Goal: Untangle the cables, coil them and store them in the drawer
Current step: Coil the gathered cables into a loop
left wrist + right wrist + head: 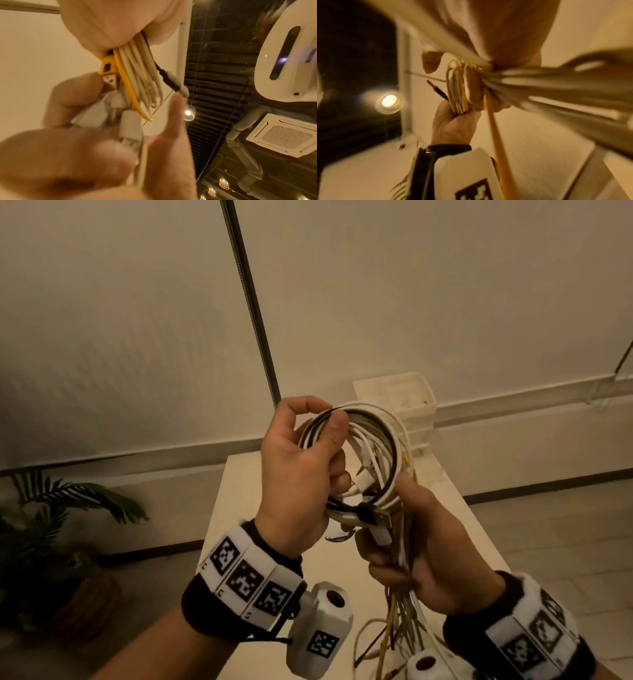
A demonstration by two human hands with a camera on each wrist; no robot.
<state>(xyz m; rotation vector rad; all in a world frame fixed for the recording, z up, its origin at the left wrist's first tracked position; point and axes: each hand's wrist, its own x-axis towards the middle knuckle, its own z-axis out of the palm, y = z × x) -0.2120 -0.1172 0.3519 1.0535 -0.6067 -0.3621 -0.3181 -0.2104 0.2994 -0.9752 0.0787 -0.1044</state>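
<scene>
Left hand (301, 474) grips the coil (371, 460), thumb and finger pinching its top. Right hand (428, 553) clasps the loose strands (404, 621) below.

Left hand (301, 474) raised in front of the chest, back toward the head camera, thumb and forefinger pinching the top of the round coil of white, black and yellow cables (370, 460), lower fingers curled round its left side. Right hand (421, 546) lower and to the right, palm turned inward, fingers wrapped round the loose strands hanging below the coil, thumb up against its lower edge. Both forearms angled up from the bottom, each wrist wearing a dark band with white marker blocks.
</scene>
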